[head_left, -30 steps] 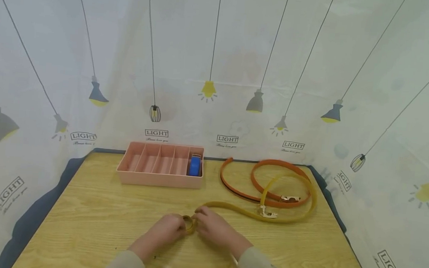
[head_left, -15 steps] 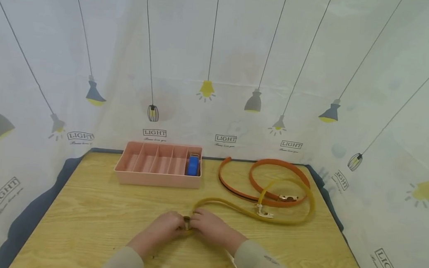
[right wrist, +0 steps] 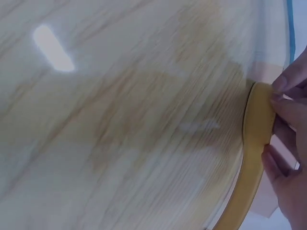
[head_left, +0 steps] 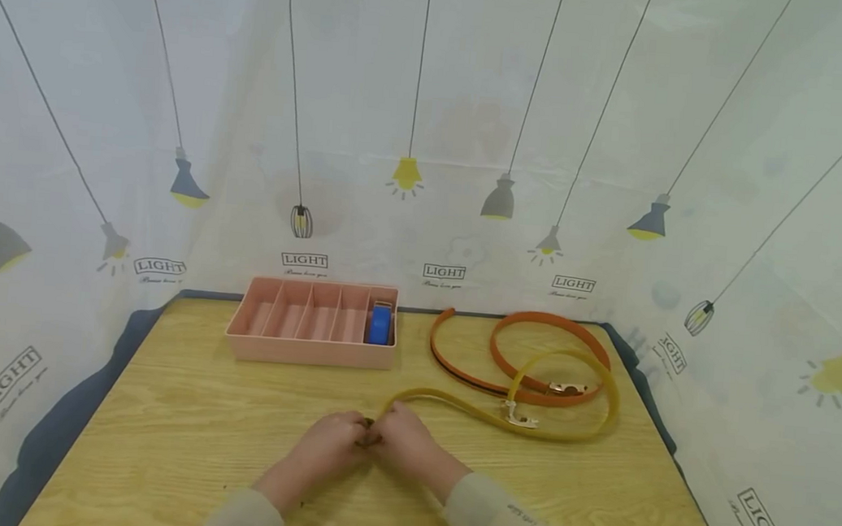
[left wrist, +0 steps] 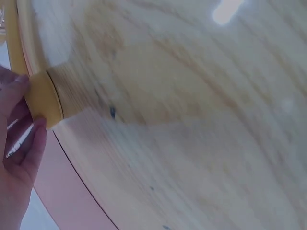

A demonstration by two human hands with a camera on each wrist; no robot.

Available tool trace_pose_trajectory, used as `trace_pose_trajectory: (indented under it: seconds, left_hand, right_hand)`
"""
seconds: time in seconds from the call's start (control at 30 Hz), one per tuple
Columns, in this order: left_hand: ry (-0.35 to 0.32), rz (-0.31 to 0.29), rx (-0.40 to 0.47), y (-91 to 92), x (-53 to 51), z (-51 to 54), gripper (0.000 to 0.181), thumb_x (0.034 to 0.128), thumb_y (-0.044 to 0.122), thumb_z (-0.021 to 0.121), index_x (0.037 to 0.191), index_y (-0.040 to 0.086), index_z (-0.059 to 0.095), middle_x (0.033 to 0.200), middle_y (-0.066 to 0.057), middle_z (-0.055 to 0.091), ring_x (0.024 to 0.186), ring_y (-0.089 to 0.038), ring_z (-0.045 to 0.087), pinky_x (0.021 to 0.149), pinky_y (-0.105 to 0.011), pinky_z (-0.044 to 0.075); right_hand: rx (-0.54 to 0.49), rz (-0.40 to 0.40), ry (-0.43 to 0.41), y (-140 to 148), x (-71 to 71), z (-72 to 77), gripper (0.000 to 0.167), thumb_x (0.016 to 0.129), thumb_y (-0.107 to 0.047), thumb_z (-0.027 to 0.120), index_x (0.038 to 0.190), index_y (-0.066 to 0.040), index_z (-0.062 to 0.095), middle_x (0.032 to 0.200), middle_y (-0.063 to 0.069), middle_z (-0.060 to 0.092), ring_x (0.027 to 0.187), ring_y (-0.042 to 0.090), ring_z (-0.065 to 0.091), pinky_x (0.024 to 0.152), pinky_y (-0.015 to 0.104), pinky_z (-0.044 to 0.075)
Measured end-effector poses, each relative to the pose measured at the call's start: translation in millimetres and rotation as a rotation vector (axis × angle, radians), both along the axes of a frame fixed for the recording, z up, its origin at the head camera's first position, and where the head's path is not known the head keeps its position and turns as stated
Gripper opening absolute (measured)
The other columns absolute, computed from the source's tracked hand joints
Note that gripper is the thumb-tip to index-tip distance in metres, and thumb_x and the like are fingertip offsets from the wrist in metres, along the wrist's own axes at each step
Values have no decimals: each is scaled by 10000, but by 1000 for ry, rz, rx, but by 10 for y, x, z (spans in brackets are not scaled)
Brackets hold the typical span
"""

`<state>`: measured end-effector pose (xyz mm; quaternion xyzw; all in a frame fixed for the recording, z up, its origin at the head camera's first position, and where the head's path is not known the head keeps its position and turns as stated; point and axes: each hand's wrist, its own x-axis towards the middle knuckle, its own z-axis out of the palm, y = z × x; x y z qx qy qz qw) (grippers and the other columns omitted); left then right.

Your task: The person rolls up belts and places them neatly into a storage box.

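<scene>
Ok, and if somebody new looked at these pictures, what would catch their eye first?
Probably the bright orange belt looped at the table's far right, with part of the yellow belt lying across it. Next, the left hand and right hand, close together at the near middle, pinching that yellow belt. Then the pink tray at the back, a blue item in its rightmost compartment.

Wooden tabletop (head_left: 183,409) lies free left of the left hand (head_left: 331,446); a pink compartment tray (head_left: 312,353) blocks ahead, a yellow belt (head_left: 563,436) and orange belt (head_left: 549,318) ahead-right.
</scene>
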<state>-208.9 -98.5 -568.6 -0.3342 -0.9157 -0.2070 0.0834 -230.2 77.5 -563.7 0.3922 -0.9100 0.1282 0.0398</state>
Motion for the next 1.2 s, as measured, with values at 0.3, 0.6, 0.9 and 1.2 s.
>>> trace_pose_trajectory:
  seconds: [0.3,0.6,0.9,1.2]
  left_hand:
    - [106,18,-31,27,-19,-80,113,753,134,810,821,114,722,801,-7,637,745,-182,627,707,-336,527]
    - [81,-19,-121,-11,-53,-70,126,760,102,802,798,127,684,815,7,628,764,-172,620,723,-310,524]
    - [3,-56,-182,-39,-97,-22,145,735,98,828,808,139,709,805,39,619,756,-130,587,728,-290,514]
    - [-52,-112,-131,-88,-165,-60,171,748,51,804,739,150,665,760,90,568,689,-67,499,643,-247,463]
  right_hand:
    - [51,-174,56,-137,87,19,186,773,-332,775,628,-252,691,550,-151,565,553,39,479,843,318,465]
    - [124,71,195,103,49,11,107,887,-328,700,960,-292,768,889,-161,689,707,69,480,619,184,389]
    - [374,400,483,325,-163,42,307,953,-235,611,1252,-294,651,1243,-166,611,802,75,468,727,200,408]
    - [453,475,597,302,-315,39,219,920,-205,615,1083,-324,698,1086,-199,639,1047,95,509,961,278,392]
